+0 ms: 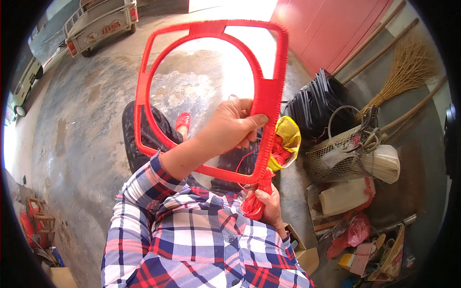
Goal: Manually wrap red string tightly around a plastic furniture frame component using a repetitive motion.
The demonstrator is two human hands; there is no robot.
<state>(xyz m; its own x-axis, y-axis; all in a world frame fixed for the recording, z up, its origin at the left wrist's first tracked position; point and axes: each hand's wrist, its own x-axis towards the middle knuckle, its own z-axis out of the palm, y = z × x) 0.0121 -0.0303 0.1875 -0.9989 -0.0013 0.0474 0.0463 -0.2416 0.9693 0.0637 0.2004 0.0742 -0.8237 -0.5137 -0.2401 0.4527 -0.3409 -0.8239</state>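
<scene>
A red cord-wrapped frame [267,102], rectangular with rounded corners and a round ring inside, is tilted up in front of me above my lap. My left hand [233,124] grips its right side, thumb on the near face and fingers curled around the inner edge. Below the frame's lower right corner, my right hand [272,205] is closed around a bundle of red cord [252,206]. A thin red strand rises from near the bundle inside the frame. Part of the right hand's fingers is hidden behind the cord.
Beside my knee stands a yellow bag [290,126] with red material inside. To the right are stacked black items [314,106], a straw broom [406,67], a mesh basket [329,161] and clutter. A cargo cart [102,26] stands far left, a red door [331,29] far right.
</scene>
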